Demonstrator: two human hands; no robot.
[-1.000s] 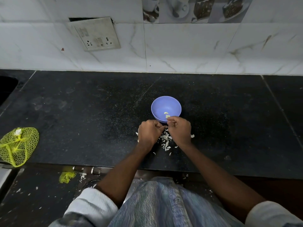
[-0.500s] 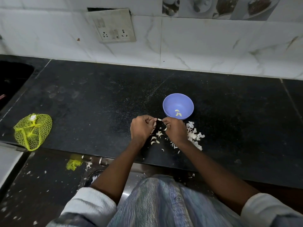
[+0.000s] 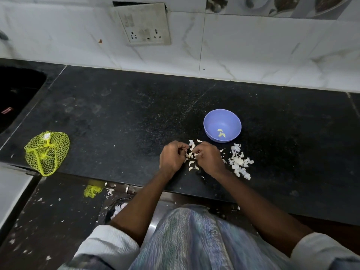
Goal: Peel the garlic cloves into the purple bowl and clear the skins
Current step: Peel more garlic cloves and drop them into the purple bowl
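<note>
While both hands curl over loose cloves (image 3: 191,164), the right hand (image 3: 209,159) seems to pinch one; I cannot tell for the left hand (image 3: 172,158). Few lie in the purple bowl (image 3: 210,121). Skins (image 3: 239,162) remain on the counter (image 3: 116,117).

No text, label, brand, number or sign can be read anywhere in view. The switch plate (image 3: 143,26) on the wall tiles bears only sockets and switches, with no lettering clear enough to make out.
</note>
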